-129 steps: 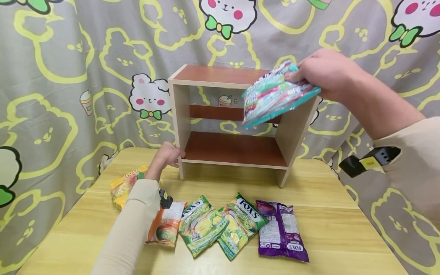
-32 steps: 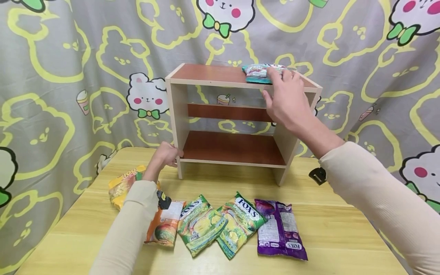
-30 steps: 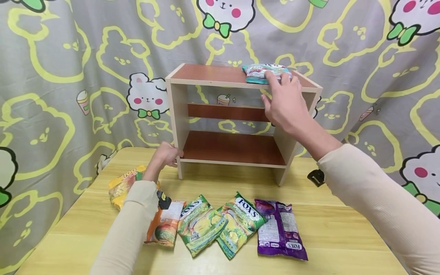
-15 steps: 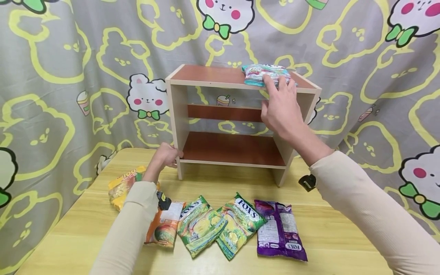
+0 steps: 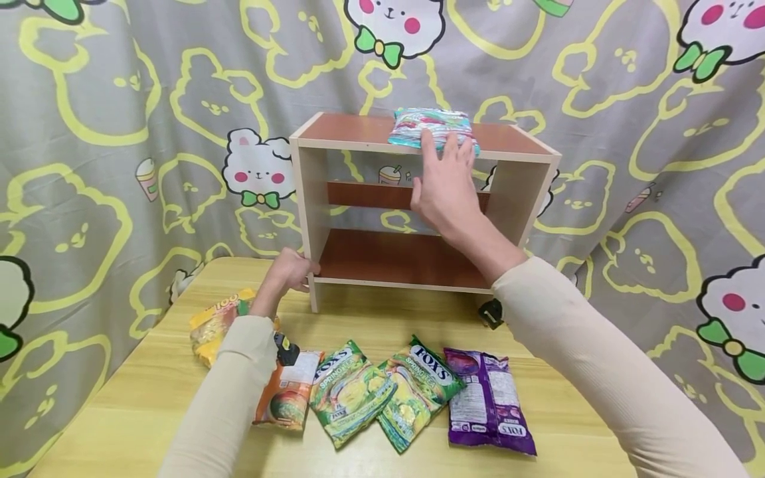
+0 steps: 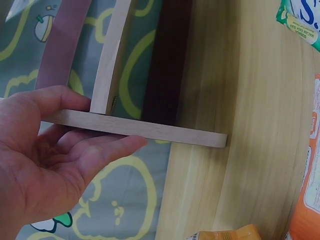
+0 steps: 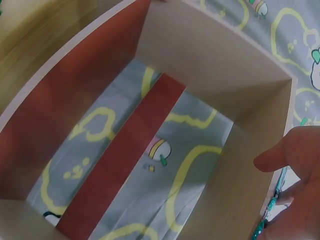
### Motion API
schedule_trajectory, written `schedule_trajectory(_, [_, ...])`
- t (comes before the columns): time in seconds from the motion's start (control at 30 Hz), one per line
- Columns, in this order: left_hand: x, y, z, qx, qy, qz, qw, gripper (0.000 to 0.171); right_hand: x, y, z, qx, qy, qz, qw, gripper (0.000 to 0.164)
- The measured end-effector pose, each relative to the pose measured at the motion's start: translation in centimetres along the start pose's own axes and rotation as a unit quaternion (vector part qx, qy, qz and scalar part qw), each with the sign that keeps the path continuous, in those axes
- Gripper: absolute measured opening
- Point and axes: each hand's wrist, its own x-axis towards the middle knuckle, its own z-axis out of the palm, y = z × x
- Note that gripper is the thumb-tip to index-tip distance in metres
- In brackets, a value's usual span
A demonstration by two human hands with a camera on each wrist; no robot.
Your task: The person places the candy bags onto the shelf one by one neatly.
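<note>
Teal packet (image 5: 433,121) lies flat on top of the small shelf (image 5: 352,128), at its front edge — probably light, soft and slippery, best taken by a bunched side or end seam. The right hand (image 5: 448,182) rests extended fingers on it, thumb apart below the board's edge, not pinching. The left hand (image 5: 289,269) grips the shelf's left side panel (image 5: 311,199); a purple packet (image 5: 490,401) lies on the table (image 5: 574,451).

Shiny teal-edged packet (image 5: 427,119), lying flat, atop upright cream-sided shelf unit (image 5: 352,126)
</note>
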Motion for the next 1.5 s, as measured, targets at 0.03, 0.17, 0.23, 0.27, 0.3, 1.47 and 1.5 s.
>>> schedule_trajectory(0.03, [0.0,0.0,0.0,-0.001,0.000,0.001,1.0000,0.010,0.1,-0.5,0.1,-0.001,-0.003,-0.001,1.000,0.072])
schedule_trajectory(0.17, [0.0,0.1,0.0,-0.003,0.000,0.002,1.0000,0.010,0.5,-2.5,0.6,-0.009,-0.013,-0.004,1.000,0.072])
schedule_trajectory(0.23, [0.0,0.1,-0.1,-0.004,0.001,0.002,1.0000,0.009,0.7,-3.5,0.9,-0.012,-0.020,-0.003,1.000,0.072])
schedule_trajectory(0.27, [0.0,0.1,-0.1,-0.004,0.002,0.002,1.0000,0.009,0.8,-3.9,1.0,-0.015,-0.023,-0.002,1.000,0.072])
schedule_trajectory(0.3, [0.0,0.1,-0.1,-0.005,0.003,0.002,1.0000,0.009,0.9,-4.4,1.2,-0.017,-0.027,-0.001,0.999,0.073])
schedule_trajectory(1.47, [0.0,0.0,0.1,0.004,-0.004,-0.010,0.9999,0.027,3.0,-12.5,4.2,-0.059,-0.046,0.017,0.997,0.099])
schedule_trajectory(1.5, [0.0,-0.1,0.1,0.005,-0.003,-0.009,0.9999,0.027,2.9,-12.4,4.2,-0.058,-0.046,0.015,0.997,0.101])
